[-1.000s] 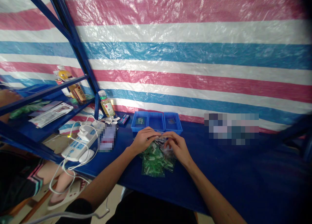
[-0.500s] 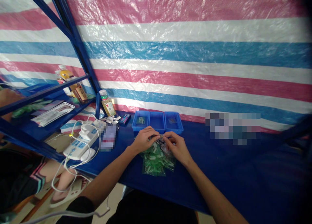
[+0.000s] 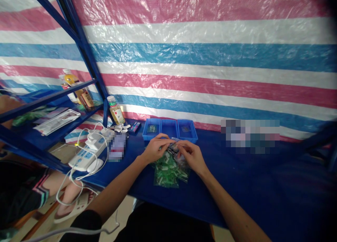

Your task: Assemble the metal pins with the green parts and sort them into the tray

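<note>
My left hand (image 3: 155,150) and my right hand (image 3: 194,157) meet over a pile of small bags on the blue table. Between their pinched fingertips is a small clear plastic bag (image 3: 174,140), its contents too small to make out. Below my hands lie several clear bags with green contents (image 3: 166,175), some showing white pieces. Dark-and-silver small pieces (image 3: 172,150) show just under the fingers. Behind my hands stands a blue tray with three compartments (image 3: 169,129); small packets rest in the left and right ones.
A power strip (image 3: 88,152) with tangled white cables lies on the left, near a bottle (image 3: 116,110) and a small blue box (image 3: 135,127). A blue metal frame (image 3: 91,64) rises there. Another person's legs (image 3: 56,185) show at lower left. A striped sheet (image 3: 210,59) hangs behind.
The fingertips have shifted slightly, and more of the clear bag shows above them. The pile and the tray stay as they were.
</note>
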The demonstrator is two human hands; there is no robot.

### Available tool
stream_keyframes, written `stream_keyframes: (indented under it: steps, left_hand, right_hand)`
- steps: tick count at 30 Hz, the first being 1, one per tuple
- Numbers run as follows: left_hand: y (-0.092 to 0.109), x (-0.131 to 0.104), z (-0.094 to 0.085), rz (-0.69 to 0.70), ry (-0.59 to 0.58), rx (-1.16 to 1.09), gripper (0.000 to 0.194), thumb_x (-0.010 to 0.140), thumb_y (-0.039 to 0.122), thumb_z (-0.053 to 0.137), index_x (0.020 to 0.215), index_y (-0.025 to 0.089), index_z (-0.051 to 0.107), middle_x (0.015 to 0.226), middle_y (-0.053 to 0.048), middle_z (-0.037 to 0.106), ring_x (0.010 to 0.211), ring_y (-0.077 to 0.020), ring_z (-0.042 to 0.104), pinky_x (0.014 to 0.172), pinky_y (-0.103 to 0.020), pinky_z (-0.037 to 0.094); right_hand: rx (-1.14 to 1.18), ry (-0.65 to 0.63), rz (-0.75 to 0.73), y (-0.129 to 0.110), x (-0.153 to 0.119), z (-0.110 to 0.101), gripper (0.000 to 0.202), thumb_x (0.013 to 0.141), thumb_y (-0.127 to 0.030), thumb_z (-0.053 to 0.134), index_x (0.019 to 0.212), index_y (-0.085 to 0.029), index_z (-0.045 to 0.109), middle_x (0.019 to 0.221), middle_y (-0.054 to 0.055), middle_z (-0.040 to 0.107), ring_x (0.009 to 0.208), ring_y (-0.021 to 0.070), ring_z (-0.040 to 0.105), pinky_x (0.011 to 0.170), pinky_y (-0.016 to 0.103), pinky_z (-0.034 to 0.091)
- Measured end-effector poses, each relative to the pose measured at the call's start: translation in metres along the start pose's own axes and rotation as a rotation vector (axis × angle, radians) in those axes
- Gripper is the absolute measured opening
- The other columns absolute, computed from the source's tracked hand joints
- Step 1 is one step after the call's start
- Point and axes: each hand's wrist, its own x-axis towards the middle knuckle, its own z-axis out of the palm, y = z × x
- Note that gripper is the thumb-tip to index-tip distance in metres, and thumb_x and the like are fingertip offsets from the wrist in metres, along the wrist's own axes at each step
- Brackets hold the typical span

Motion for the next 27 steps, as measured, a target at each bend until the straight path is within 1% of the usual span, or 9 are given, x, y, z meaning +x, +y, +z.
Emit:
stream_keyframes:
  steps: [4, 9, 12, 14, 16, 18, 20, 24, 27]
  left_hand:
    - [-0.004, 0.0, 0.0, -0.026, 0.045, 0.032, 0.027, 0.101, 0.031, 0.056, 0.116, 0.021, 0.076, 0.101, -0.01, 0.073, 0.102, -0.0209, 0.066, 0.088, -0.035, 0.055]
    - [-0.001, 0.003, -0.003, 0.026, -0.008, 0.048, 0.021, 0.098, 0.034, 0.064, 0.097, 0.019, 0.078, 0.087, -0.007, 0.075, 0.083, -0.018, 0.062, 0.084, -0.035, 0.051]
    - [0.003, 0.003, -0.003, 0.032, -0.022, 0.047, 0.019, 0.097, 0.033, 0.065, 0.095, 0.018, 0.076, 0.091, -0.008, 0.075, 0.087, -0.0188, 0.063, 0.088, -0.037, 0.05]
    - [0.005, 0.002, -0.001, -0.003, -0.001, 0.03, 0.02, 0.097, 0.034, 0.065, 0.097, 0.017, 0.075, 0.092, -0.008, 0.074, 0.09, -0.0194, 0.063, 0.085, -0.035, 0.051]
    - [0.004, 0.001, 0.001, -0.051, 0.029, 0.006, 0.021, 0.096, 0.036, 0.065, 0.097, 0.016, 0.073, 0.095, -0.009, 0.073, 0.088, -0.0185, 0.063, 0.078, -0.031, 0.052]
    - [0.003, -0.001, 0.003, -0.07, 0.037, -0.012, 0.02, 0.095, 0.035, 0.066, 0.096, 0.016, 0.074, 0.096, -0.009, 0.072, 0.085, -0.0176, 0.062, 0.073, -0.029, 0.052]
    - [0.002, -0.001, 0.003, -0.049, 0.027, -0.015, 0.019, 0.097, 0.03, 0.062, 0.101, 0.017, 0.075, 0.094, -0.008, 0.071, 0.089, -0.0185, 0.063, 0.076, -0.03, 0.053]
    - [-0.001, -0.002, 0.003, -0.004, 0.018, 0.009, 0.029, 0.1, 0.021, 0.052, 0.118, 0.02, 0.075, 0.093, -0.009, 0.07, 0.099, -0.0203, 0.065, 0.084, -0.033, 0.055]
    - [-0.003, -0.001, 0.003, -0.01, 0.047, 0.034, 0.026, 0.098, 0.027, 0.059, 0.116, 0.02, 0.076, 0.098, -0.01, 0.07, 0.096, -0.0193, 0.065, 0.082, -0.032, 0.055]
  right_hand:
    - [-0.076, -0.026, -0.01, -0.001, -0.001, 0.0, 0.033, 0.093, -0.034, 0.058, 0.122, -0.022, 0.068, 0.07, 0.0, 0.072, 0.062, 0.0201, 0.067, 0.06, 0.03, 0.051]
    - [-0.249, 0.04, -0.125, -0.006, -0.001, 0.001, 0.026, 0.094, -0.044, 0.063, 0.1, -0.023, 0.076, 0.089, 0.006, 0.071, 0.067, 0.018, 0.062, 0.06, 0.03, 0.049]
    - [-0.234, 0.058, -0.146, -0.007, 0.0, 0.001, 0.027, 0.093, -0.047, 0.064, 0.092, -0.023, 0.076, 0.1, 0.008, 0.07, 0.069, 0.0177, 0.062, 0.06, 0.031, 0.05]
    - [-0.167, 0.04, -0.08, -0.004, 0.0, 0.001, 0.029, 0.093, -0.05, 0.064, 0.094, -0.022, 0.073, 0.09, 0.006, 0.07, 0.061, 0.0167, 0.06, 0.055, 0.03, 0.048]
    - [-0.082, 0.026, -0.008, -0.001, -0.001, 0.003, 0.032, 0.093, -0.052, 0.064, 0.106, -0.023, 0.067, 0.077, 0.002, 0.067, 0.052, 0.0156, 0.057, 0.048, 0.028, 0.044]
    - [-0.01, 0.042, 0.023, 0.002, -0.001, 0.005, 0.04, 0.091, -0.053, 0.065, 0.119, -0.025, 0.058, 0.071, -0.002, 0.064, 0.047, 0.0145, 0.054, 0.044, 0.026, 0.04]
    - [0.024, 0.063, 0.023, 0.003, -0.001, 0.007, 0.042, 0.091, -0.053, 0.065, 0.121, -0.027, 0.052, 0.069, -0.004, 0.061, 0.046, 0.014, 0.052, 0.043, 0.025, 0.039]
    - [0.0, 0.06, 0.006, -0.001, 0.0, 0.003, 0.03, 0.094, -0.053, 0.06, 0.104, -0.024, 0.062, 0.062, -0.002, 0.061, 0.049, 0.0161, 0.055, 0.048, 0.027, 0.041]
    - [-0.003, 0.032, 0.004, -0.004, 0.0, 0.0, 0.033, 0.098, -0.05, 0.054, 0.112, -0.022, 0.066, 0.066, 0.001, 0.068, 0.055, 0.0188, 0.06, 0.052, 0.029, 0.043]
